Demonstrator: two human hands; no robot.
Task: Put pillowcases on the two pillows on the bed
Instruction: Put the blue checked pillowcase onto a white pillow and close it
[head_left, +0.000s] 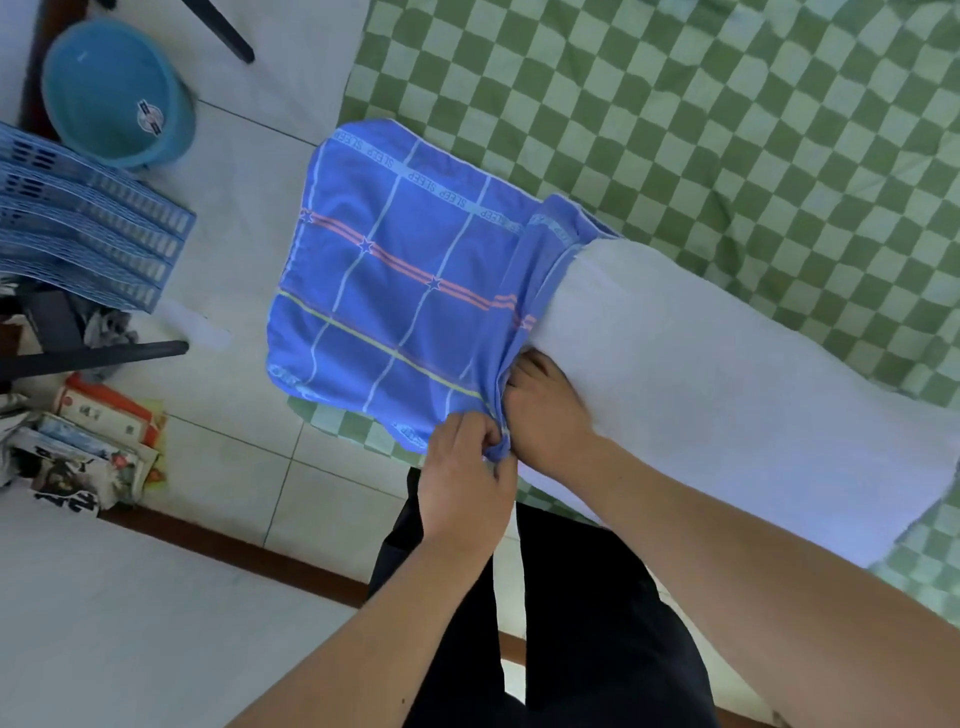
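At the bed's edge, the left hand (465, 467) pinches the blue pillowcase (395, 291) hem to hold its mouth open; the right hand (545, 410), fingers curled at the hem, feeds the white pillow (727, 374) inside

Lettering on the pillowcase

We read the word "SLEEP" repeated along a pale band near the edge of the blue checked pillowcase (395, 291); we see a round badge on the teal basin (117, 93) and print on the packets (98, 415) on the floor, both too blurred to read.
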